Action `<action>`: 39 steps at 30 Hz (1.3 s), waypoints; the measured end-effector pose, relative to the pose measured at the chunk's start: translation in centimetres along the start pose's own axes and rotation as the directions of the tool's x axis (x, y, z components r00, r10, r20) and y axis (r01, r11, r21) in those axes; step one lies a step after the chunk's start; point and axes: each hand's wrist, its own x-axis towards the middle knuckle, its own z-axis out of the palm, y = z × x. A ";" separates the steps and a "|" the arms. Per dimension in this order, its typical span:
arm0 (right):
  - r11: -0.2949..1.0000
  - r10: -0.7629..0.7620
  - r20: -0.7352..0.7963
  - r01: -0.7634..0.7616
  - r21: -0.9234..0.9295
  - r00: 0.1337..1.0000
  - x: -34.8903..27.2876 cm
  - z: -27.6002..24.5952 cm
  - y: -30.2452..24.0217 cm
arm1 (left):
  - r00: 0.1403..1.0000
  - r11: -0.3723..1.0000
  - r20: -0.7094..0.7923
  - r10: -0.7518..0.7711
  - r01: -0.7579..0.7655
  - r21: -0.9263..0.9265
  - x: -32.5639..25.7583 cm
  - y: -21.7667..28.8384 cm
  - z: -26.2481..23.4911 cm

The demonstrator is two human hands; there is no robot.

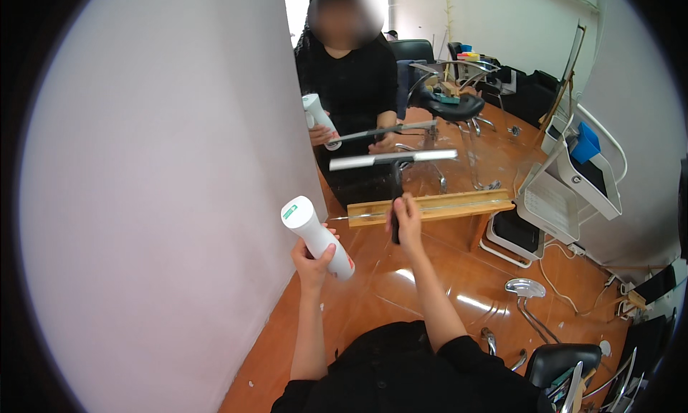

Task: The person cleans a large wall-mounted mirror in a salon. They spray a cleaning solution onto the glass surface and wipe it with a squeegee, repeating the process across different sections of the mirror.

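My left hand (309, 268) is wrapped round a white spray bottle (315, 234) with a narrow waist and red print low on its side. The bottle tilts, its flat top with a green label toward the upper left. In my right hand (408, 226) is the black handle of a squeegee (393, 160). Its long grey-white blade lies roughly level in front of a large wall mirror (502, 19). The blade and its reflection show apart, so a gap seems to lie between squeegee and glass. Both hands and both things appear again in the mirror.
A wooden ledge (430, 208) runs along the mirror's foot. Close on the left stands a pale wall (165, 183). To the right is a white tiered trolley (552, 205) with a blue bin (586, 142). A black-seated chair (562, 361) and loose cables (555, 284) are at the lower right.
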 end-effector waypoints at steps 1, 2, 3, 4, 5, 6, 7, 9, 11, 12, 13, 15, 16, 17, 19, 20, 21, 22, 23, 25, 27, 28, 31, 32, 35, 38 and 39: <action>0.984 -0.172 -0.013 0.171 -0.050 0.985 1.8 -0.9 -0.8 | 1.000 1.000 0.006 0.000 0.000 -0.002 0.1 0.2 0.5; 0.981 -0.187 -0.033 0.185 -0.064 0.982 3.1 -1.4 -2.6 | 1.000 1.000 0.006 0.002 -0.002 -0.004 0.2 0.2 0.9; 0.978 -0.200 -0.050 0.196 -0.077 0.979 4.1 -1.6 -5.1 | 1.000 1.000 0.007 0.012 -0.012 -0.006 0.2 0.4 1.3; 0.973 -0.212 -0.105 0.199 -0.120 0.972 5.0 -1.8 -7.0 | 1.000 1.000 0.009 0.022 -0.022 -0.007 0.3 0.5 1.6; 0.969 -0.225 -0.129 0.208 -0.136 0.966 6.1 -2.5 -8.5 | 0.999 0.999 0.017 0.031 -0.031 -0.011 0.4 0.5 2.2; 0.974 -0.211 -0.171 0.192 -0.120 0.962 6.5 -2.2 -10.6 | 0.999 0.999 0.029 0.032 -0.032 -0.029 0.4 0.5 2.6; 0.963 -0.252 -0.182 0.228 -0.141 0.951 7.6 -2.8 -11.1 | 0.999 0.998 0.041 0.035 -0.033 -0.047 0.5 0.5 3.0; 0.954 -0.284 -0.186 0.257 -0.156 0.941 9.2 -3.8 -12.1 | 0.997 0.997 0.058 0.046 -0.041 -0.070 0.6 0.4 4.1; 0.958 -0.270 -0.173 0.247 -0.144 0.947 10.0 -4.5 -12.6 | 0.996 0.995 0.068 0.064 -0.059 -0.078 0.8 0.4 5.3; 0.959 -0.265 -0.177 0.240 -0.147 0.948 10.1 -4.7 -12.5 | 0.996 0.996 0.066 0.060 -0.055 -0.071 0.8 0.3 5.9; 0.960 -0.260 -0.180 0.235 -0.150 0.949 10.0 -4.6 -12.3 | 0.996 0.997 0.064 0.056 -0.051 -0.063 0.8 0.1 6.5; 0.963 -0.245 -0.192 0.215 -0.165 0.950 9.6 -5.0 -11.9 | 0.997 0.998 0.057 0.049 -0.047 -0.043 0.8 -0.1 8.1; 0.963 -0.236 -0.196 0.203 -0.175 0.952 9.4 -5.3 -11.6 | 0.998 0.998 0.049 0.050 -0.049 -0.029 0.8 -0.1 8.9; 0.965 -0.224 -0.199 0.188 -0.184 0.954 9.1 -5.3 -11.2 | 0.998 0.999 0.037 0.050 -0.050 -0.012 0.6 -0.1 9.5; 0.962 -0.208 -0.198 0.164 -0.216 0.958 8.2 -5.7 -10.2 | 0.998 0.999 0.040 0.044 -0.044 -0.017 0.5 -0.5 10.4; 0.962 -0.193 -0.184 0.149 -0.230 0.964 7.8 -6.4 -9.3 | 0.998 0.999 0.042 0.042 -0.041 -0.021 0.5 -0.7 10.8; 0.964 -0.169 -0.189 0.122 -0.236 0.967 7.4 -7.0 -8.5 | 0.998 0.999 0.057 0.039 -0.038 -0.025 0.5 -0.8 11.2; 0.966 -0.145 -0.195 0.096 -0.241 0.970 7.0 -7.7 -7.7 | 0.997 0.999 0.072 0.036 -0.034 -0.029 0.6 -0.9 11.6; 0.964 -0.138 -0.198 0.086 -0.250 0.970 6.8 -8.3 -6.6 | 0.996 0.999 0.084 0.033 -0.031 -0.030 0.6 -1.1 11.9; 0.961 -0.129 -0.207 0.070 -0.269 0.970 6.2 -9.2 -4.8 | 0.996 0.999 0.081 0.024 -0.021 -0.039 0.5 -1.3 12.4; 0.961 -0.101 -0.213 0.040 -0.274 0.972 5.5 -9.7 -3.8 | 0.996 0.999 0.084 0.019 -0.016 -0.043 0.6 -1.4 12.7; 0.961 -0.087 -0.216 0.024 -0.276 0.972 5.1 -9.8 -3.3 | 0.996 0.999 0.089 0.018 -0.014 -0.042 0.6 -1.4 12.8; 0.958 -0.066 -0.242 -0.006 -0.286 0.968 4.1 -10.8 -1.4 | 0.995 0.999 0.102 0.014 -0.010 -0.036 0.7 -1.4 13.3; 0.956 -0.052 -0.251 -0.025 -0.292 0.967 3.8 -11.1 -1.0 | 0.994 0.999 0.105 0.012 -0.008 -0.034 0.7 -1.4 13.4; 0.939 -0.048 -0.247 -0.041 -0.341 0.968 3.4 -11.7 -0.3 | 0.995 0.999 0.100 -0.010 0.013 -0.036 0.6 -1.8 13.5; 0.934 -0.026 -0.249 -0.066 -0.352 0.968 3.2 -11.7 -0.5 | 0.994 0.999 0.109 -0.005 0.009 -0.041 0.5 -1.6 13.9; 0.928 -0.060 -0.249 -0.038 -0.370 0.967 3.1 -11.9 -0.3 | 0.993 1.000 0.119 0.006 -0.003 -0.025 0.6 -1.6 14.1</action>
